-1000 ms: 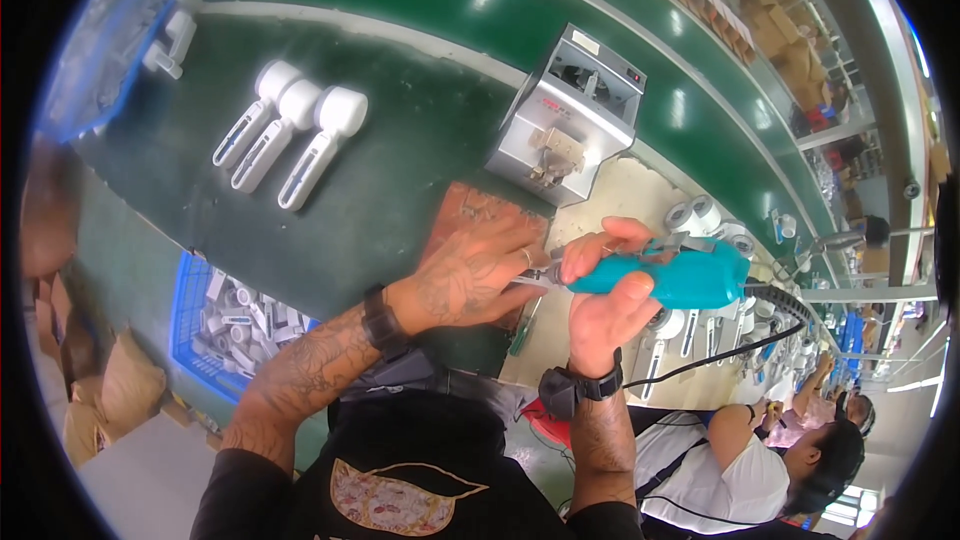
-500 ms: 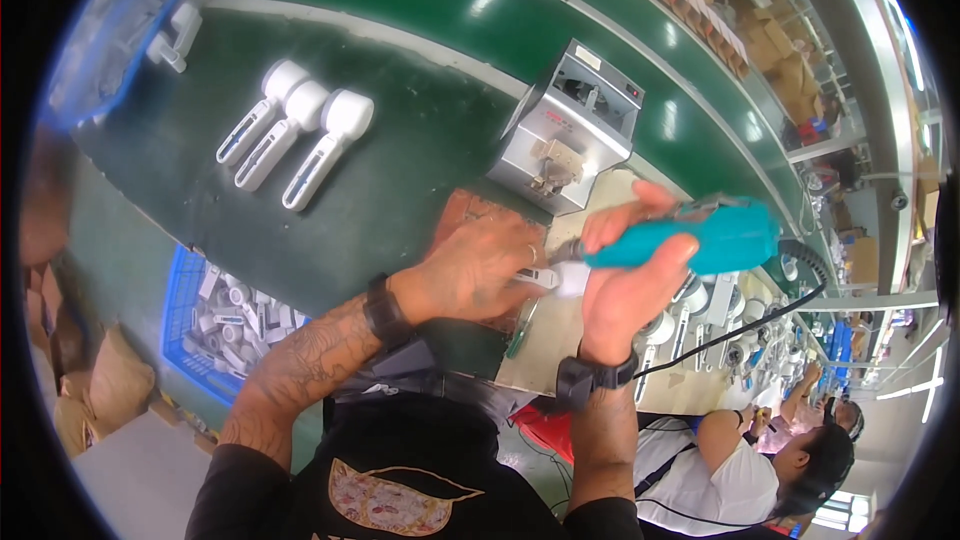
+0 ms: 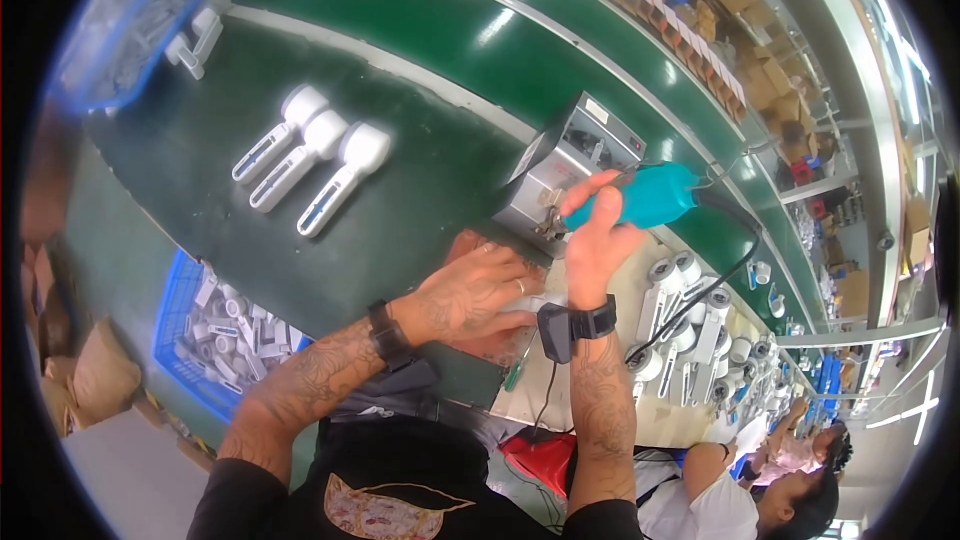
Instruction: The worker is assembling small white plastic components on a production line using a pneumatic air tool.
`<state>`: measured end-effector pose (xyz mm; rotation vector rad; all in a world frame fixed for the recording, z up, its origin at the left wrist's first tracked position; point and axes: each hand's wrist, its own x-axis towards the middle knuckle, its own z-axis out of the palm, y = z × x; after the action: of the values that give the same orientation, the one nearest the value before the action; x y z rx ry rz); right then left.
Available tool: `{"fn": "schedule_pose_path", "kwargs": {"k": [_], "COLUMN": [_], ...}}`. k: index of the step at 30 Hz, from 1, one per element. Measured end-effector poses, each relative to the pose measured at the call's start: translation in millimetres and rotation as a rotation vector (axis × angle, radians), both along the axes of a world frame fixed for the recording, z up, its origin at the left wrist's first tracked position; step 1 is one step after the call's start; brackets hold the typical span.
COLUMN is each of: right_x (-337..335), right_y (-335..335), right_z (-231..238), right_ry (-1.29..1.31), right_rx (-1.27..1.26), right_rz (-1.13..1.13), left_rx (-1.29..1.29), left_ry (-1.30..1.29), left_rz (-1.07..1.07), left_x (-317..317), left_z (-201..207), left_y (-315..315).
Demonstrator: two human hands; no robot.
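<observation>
My right hand (image 3: 603, 240) is wrapped round a teal electric screwdriver (image 3: 655, 195) with a black cable. The screwdriver's front end is at the front of a silver box-shaped screw feeder (image 3: 528, 188); its tip is hard to make out. Over a reddish-brown pad (image 3: 488, 348), my left hand (image 3: 468, 290) is closed on a white part (image 3: 543, 302), mostly hidden by the fingers and the right wrist. A thin tool with a green handle (image 3: 514, 376) lies beside the pad. Three white handheld devices with round heads (image 3: 335, 190) lie side by side on the green table to the left.
A blue crate (image 3: 172, 345) full of white parts stands low at the left. Many similar white devices (image 3: 688, 345) cover the bench to the right. Another blue crate (image 3: 120, 85) is at the far left. Co-workers (image 3: 705, 500) sit at the lower right.
My right hand has carried the screwdriver from the white part up and left to the screw feeder. My left hand has stayed over the pad. The view has shifted slightly.
</observation>
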<state>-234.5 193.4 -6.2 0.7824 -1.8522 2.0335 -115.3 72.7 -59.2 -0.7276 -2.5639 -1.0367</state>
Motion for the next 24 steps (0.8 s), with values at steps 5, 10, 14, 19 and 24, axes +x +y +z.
{"fn": "schedule_pose_path", "kwargs": {"k": [5, 10, 14, 19, 24], "right_x": [3, 43, 59, 66, 65], "right_y": [4, 19, 49, 48, 49], "right_z": [-1, 25, 11, 6, -2], "right_ry": [-0.093, -0.216, -0.189, -0.207, -0.188], "right_rx": [-0.033, 0.059, -0.01, -0.005, 0.0], "right_rz": [-0.01, -0.01, 0.07, 0.04, 0.03], "left_rx": [0.003, 0.034, 0.031, 0.015, 0.013], "left_ry": [0.007, 0.004, 0.027, -0.018, -0.021], "left_rz": [0.003, 0.063, 0.041, 0.06, 0.05], "left_x": [-2, -1, -7, -4, -3], "left_z": [-1, -10, -5, -6, -6], "left_y": [0, 2, 4, 3, 3]}}
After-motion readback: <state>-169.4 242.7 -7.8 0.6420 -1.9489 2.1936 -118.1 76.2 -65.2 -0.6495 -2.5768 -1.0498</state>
